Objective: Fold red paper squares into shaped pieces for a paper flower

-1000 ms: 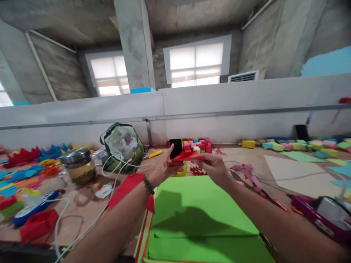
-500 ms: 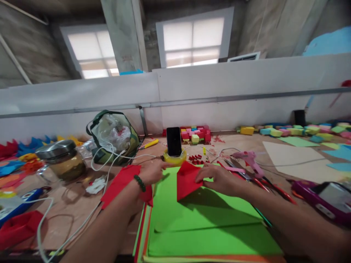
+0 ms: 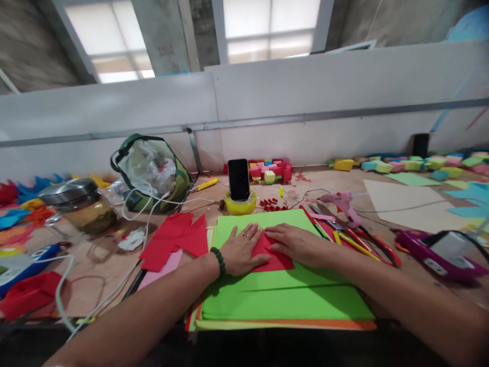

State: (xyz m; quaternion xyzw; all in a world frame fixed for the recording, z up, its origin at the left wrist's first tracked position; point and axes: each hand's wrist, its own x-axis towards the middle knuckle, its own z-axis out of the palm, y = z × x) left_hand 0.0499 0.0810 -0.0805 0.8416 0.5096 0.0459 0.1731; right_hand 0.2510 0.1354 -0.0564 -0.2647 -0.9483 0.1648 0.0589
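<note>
A red piece of folded paper (image 3: 275, 262) lies flat on a stack of coloured sheets with green paper (image 3: 282, 305) on top. My left hand (image 3: 241, 252), with a green bead bracelet at the wrist, presses on the paper's left side, fingers spread and open. On its upper right part rests my right hand (image 3: 300, 245), open, with the fingers lying flat. Both hands cover much of the red paper, so its upper folds are partly hidden. Beside the stack, to the left, several red paper pieces (image 3: 171, 239) overlap on a pink sheet.
A phone (image 3: 239, 179) stands in a yellow tape roll (image 3: 240, 203) behind the stack. To the right lie scissors (image 3: 376, 244), a pink glue gun (image 3: 344, 204) and a purple device (image 3: 435, 260). A glass jar (image 3: 82, 209), a camouflage bag (image 3: 153, 176) and white cables are at the left.
The red paper, held raised by my right hand before, now lies flat on the green sheet. My left hand has moved right, from pointing above the red pieces onto this paper.
</note>
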